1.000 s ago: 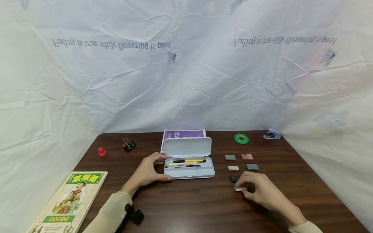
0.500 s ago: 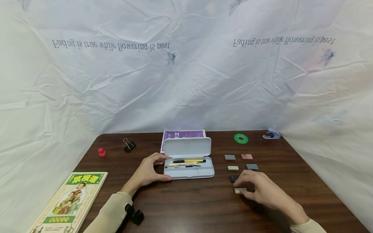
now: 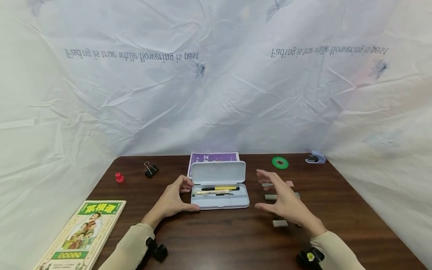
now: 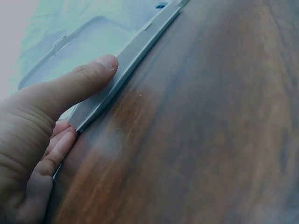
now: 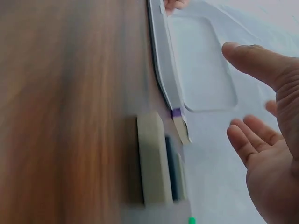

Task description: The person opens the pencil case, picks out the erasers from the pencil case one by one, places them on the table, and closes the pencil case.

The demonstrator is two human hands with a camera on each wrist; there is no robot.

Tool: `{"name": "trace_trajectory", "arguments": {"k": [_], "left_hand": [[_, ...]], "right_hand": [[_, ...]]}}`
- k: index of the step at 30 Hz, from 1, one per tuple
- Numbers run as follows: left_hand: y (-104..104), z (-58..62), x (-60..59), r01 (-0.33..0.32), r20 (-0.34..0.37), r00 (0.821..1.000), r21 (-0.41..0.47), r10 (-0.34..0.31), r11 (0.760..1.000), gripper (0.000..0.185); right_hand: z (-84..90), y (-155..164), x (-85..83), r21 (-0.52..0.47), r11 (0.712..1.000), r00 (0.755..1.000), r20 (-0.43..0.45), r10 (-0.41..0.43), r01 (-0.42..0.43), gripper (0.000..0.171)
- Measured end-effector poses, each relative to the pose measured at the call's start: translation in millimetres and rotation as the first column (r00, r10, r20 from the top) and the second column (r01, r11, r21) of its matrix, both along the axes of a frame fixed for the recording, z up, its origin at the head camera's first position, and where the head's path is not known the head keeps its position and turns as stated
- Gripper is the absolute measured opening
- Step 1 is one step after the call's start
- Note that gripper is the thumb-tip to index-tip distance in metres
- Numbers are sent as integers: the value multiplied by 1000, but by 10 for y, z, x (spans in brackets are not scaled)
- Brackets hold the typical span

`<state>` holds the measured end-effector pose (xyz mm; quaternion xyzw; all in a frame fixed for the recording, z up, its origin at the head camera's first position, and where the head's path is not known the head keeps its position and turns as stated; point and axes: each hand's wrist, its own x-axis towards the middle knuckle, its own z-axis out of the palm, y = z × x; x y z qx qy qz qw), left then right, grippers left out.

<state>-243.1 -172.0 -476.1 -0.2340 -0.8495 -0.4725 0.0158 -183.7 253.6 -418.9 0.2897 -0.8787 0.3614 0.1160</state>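
Head view: both hands flanked the open pencil case (image 3: 220, 190).
The left hand (image 3: 173, 200) gripped the case's left end, thumb on its near edge. The right hand (image 3: 282, 200) hovered with fingers spread, empty, right of the case above small erasers (image 3: 280, 223) on the surface (image 3: 216, 240).

Soft even light, blurred wrist views

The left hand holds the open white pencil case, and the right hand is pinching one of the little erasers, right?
Not quite. The left hand does hold the open white pencil case, but the right hand is open and holds nothing. It hovers above the little erasers, as the head view shows.
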Motion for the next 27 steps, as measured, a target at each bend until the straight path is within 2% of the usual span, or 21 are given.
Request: {"name": "trace_trajectory", "arguments": {"k": [3,6,10,14,16,19,21,22,27], "left_hand": [[16,-6,3,8,8,1000,38,-8,999,91],[26,-14,-4,10,11,1000,72,-11,997,101],[17,-19,-1,3,6,1000,78,-3,997,122],[3,-4,5,4,-5,1000,61,-4,998,139],[0,4,3,4,-10,1000,45,-4,999,138],[-6,13,1,15,-34,999,11,-15,1000,121],[-9,14,3,27,-57,998,-13,-28,1000,106],[-9,14,5,34,-71,997,-21,-35,999,99],[-7,0,6,50,-114,992,-44,-55,998,85]], "right_hand": [[-58,-118,-128,-42,999,999,34,33,-31,129],[-108,-226,-232,-39,998,996,70,56,-54,142],[-145,-366,-317,-9,997,987,140,83,-82,148],[-155,-451,-361,29,998,984,172,44,-49,151],[-157,-469,-368,55,998,987,160,7,-16,152],[-159,-480,-370,77,997,993,121,-9,-1,152],[-155,-485,-363,103,995,996,87,-4,-5,142],[-154,-487,-359,124,992,997,71,-9,0,131],[-123,-497,-306,216,976,997,69,-31,16,60]]}}
